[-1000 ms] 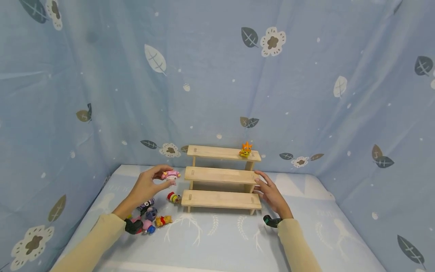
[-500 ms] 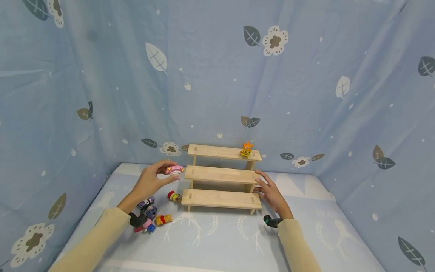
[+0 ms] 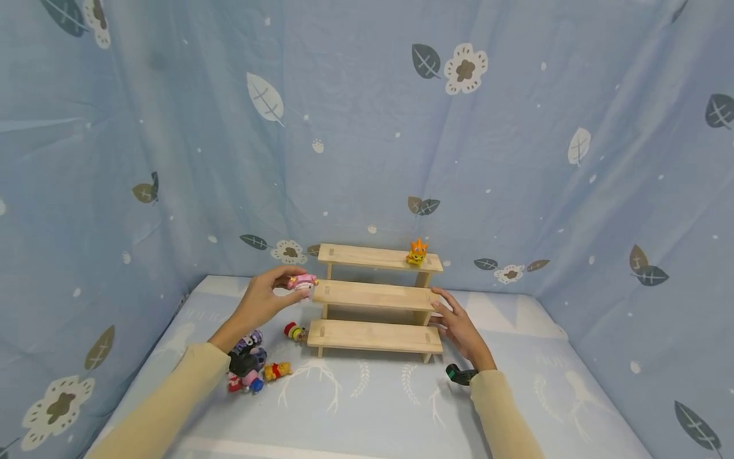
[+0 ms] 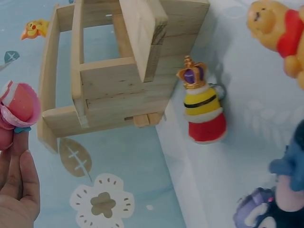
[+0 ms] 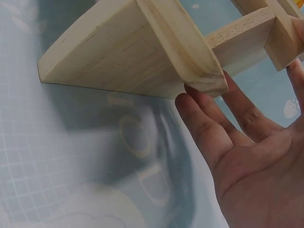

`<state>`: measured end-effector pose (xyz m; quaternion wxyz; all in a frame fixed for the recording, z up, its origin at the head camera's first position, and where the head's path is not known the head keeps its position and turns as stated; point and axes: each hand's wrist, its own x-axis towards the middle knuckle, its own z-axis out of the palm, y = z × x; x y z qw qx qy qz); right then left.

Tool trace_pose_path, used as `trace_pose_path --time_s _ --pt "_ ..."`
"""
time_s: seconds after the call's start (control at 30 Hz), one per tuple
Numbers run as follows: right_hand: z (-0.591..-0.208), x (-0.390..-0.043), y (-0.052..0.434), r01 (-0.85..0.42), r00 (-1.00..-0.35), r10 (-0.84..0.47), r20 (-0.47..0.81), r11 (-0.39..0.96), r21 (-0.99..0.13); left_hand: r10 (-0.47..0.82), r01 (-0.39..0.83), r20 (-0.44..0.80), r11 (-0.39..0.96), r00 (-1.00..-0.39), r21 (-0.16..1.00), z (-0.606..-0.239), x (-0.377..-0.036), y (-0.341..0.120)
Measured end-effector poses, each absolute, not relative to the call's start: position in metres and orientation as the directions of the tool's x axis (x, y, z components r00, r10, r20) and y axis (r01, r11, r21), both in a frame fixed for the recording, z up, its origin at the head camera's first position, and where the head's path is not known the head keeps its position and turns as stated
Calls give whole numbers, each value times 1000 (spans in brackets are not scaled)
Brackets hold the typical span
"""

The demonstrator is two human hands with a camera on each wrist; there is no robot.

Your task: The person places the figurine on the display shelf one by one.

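My left hand (image 3: 266, 299) pinches a pink-and-white toy figurine (image 3: 304, 284) between thumb and fingers, beside the left end of the middle tier. In the left wrist view the pink figurine (image 4: 18, 107) sits at the fingertips. A three-tier wooden display shelf (image 3: 373, 294) stands against the backdrop. At its right end, my right hand (image 3: 459, 325) holds the middle tier, with other fingers below it. The right wrist view has those fingers (image 5: 199, 118) right at the lower board's end. An orange-and-yellow figurine (image 3: 417, 252) stands on the top tier's right side.
A crowned red-and-yellow figurine (image 4: 205, 111) lies left of the shelf. Nearer are a yellow bear figurine (image 3: 278, 371) in a red shirt and a pile of several figurines (image 3: 248, 363), partly behind the left wrist. Patterned blue cloth (image 3: 367, 127) hangs behind and at both sides.
My left hand has moved right and slightly up with the pink figurine, from beside the shelf to the middle tier's left end. The right hand has stayed on the shelf.
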<state>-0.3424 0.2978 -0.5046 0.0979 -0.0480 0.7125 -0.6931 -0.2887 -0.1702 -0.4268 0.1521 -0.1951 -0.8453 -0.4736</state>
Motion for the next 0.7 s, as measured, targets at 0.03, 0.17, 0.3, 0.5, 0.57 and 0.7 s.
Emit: trace_pose_path --time_s 0.03,0.17,0.3,0.5,0.57,0.7 --pt "-505 -342 298 68 -976 -203 -74 34 -997 186 474 442 477 -877 740 -426 -290 -169" --pt "-504 -341 298 65 -976 -204 -72 41 -997 186 476 444 475 -876 740 -423 -294 -166" --pt "-503 -341 299 70 -975 -209 -77 45 -997 193 491 458 467 -868 735 -419 -297 -162" --pt "-502 -341 298 69 -976 -202 -77 47 -996 203 516 479 445 -854 732 -416 -302 -156" --pt "-502 -340 298 70 -977 -198 -79 47 -996 207 528 489 424 -847 736 -415 -304 -153" --pt "-501 -340 296 71 -978 -191 -80 50 -996 213 545 504 408 -837 733 -413 -308 -148"
